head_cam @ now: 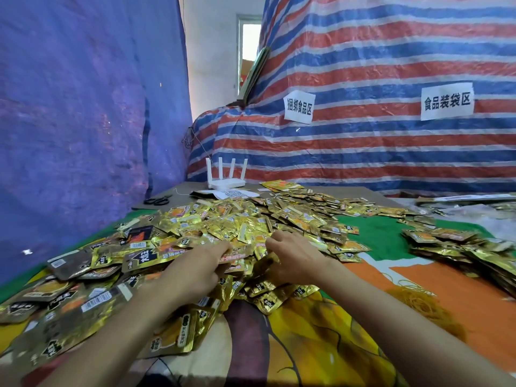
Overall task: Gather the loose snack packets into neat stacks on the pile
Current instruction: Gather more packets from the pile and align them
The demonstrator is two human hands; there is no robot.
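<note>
Head view: the loose snack packets (251, 222) lie heaped mid-table on the printed cloth (418, 277), with neater stacks (452, 247) well apart at right. The left hand (199, 265) lies with fingers stretched flat on the heap. The right hand (293, 258) curls into it (whether it pinches any, I cannot tell). Best to rake a small batch together and square its edges before lifting.

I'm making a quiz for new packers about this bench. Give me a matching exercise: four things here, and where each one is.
Things:
1 router
2 scissors
3 rubber bands
4 paper signs

Places:
A on the striped tarp
B on the orange cloth
C far left, beside the blue tarp
D far edge, centre, behind the packet heap

Pairs: 1-D, 2-C, 3-B, 4-A
</note>
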